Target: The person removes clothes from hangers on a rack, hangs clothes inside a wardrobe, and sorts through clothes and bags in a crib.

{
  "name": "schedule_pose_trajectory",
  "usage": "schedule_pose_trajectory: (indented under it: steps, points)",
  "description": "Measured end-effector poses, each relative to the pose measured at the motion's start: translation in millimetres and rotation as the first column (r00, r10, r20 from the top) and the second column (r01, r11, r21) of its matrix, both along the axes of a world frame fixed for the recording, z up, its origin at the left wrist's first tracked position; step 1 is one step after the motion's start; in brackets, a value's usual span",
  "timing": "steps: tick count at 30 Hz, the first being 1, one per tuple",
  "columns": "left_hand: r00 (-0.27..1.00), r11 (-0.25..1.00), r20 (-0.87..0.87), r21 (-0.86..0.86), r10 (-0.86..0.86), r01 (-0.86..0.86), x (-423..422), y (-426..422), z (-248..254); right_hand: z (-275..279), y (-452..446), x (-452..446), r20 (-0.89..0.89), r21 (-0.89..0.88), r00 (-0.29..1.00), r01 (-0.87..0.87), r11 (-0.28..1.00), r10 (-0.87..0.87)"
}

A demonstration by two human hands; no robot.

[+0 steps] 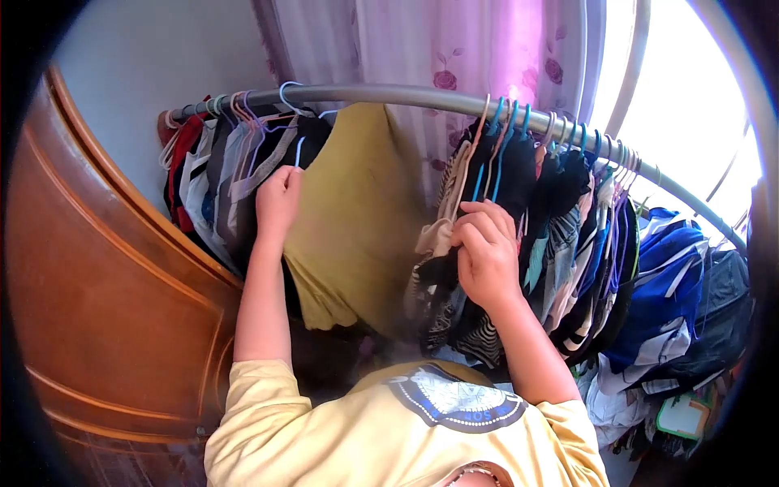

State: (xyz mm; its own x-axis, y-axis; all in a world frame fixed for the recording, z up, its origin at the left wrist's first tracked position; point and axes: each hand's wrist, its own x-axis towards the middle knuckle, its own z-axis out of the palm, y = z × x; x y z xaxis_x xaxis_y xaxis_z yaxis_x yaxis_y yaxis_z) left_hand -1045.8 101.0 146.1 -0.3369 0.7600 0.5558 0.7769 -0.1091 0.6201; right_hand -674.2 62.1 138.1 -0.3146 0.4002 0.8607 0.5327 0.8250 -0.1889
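An olive-yellow garment (349,219) hangs below the metal rail (438,98), spread out between my two hands. My left hand (278,199) is closed at its upper left edge, pinching a light blue hanger (299,152). On the right, my right hand (487,247) is raised with curled fingers in front of dark clothes on teal and pink hangers (497,166). Its fingertips are pressed together, and what they hold, if anything, is too small to make out. The garment's right side is blurred.
More clothes on hangers (199,174) crowd the rail's left end. At the right hang several garments and a blue jacket (665,284). A brown wooden panel (122,284) stands at the left. Behind the rail are a floral curtain (406,49) and a bright window (690,97).
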Motion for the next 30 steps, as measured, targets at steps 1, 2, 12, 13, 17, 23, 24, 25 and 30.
schedule_pose_trajectory:
  steps: [1, 2, 12, 13, 17, 23, 24, 25, 30]
  points:
    - [0.999, 1.000, -0.036, -0.010, 0.023, -0.023, -13, 3, 1, -1, 1, 0, 0.002, -0.005, 1.000, 0.008, 1.000, -0.008]
    - [0.997, 0.999, -0.066, -0.008, 0.034, -0.035, -23, 4, 2, -2, 0, 0, 0.004, -0.008, 1.000, 0.008, 1.000, -0.008]
    - [0.910, 0.957, -0.317, -0.027, 0.266, -0.289, -94, 18, 5, -4, 2, 2, -0.008, -0.009, 1.000, -0.012, 1.000, 0.012]
    - [0.910, 0.953, -0.312, -0.042, 0.272, -0.299, -91, 21, 2, -5, 4, 2, -0.004, 0.001, 1.000, -0.010, 1.000, 0.010]
    - [0.791, 0.906, -0.451, 0.113, 0.413, -0.409, -66, 15, -3, -2, 1, 2, -0.009, 0.001, 1.000, -0.006, 1.000, 0.006]
    - [0.923, 0.952, 0.232, 0.106, -0.306, 0.288, 80, -15, 17, -1, 1, 2, -0.014, 0.001, 1.000, -0.014, 1.000, 0.014]
    - [0.897, 0.932, 0.282, -0.027, -0.339, 0.361, 119, -26, 20, -3, 2, 1, -0.023, 0.005, 1.000, -0.018, 1.000, 0.018]
    - [0.897, 0.906, 0.182, -0.061, -0.403, 0.419, 147, -30, 12, -5, 3, 1, -0.031, 0.008, 0.999, -0.022, 1.000, 0.023]
    - [0.845, 0.841, 0.047, -0.085, -0.532, 0.534, 209, -19, -15, -6, 2, 3, -0.013, -0.008, 1.000, -0.024, 1.000, 0.024]
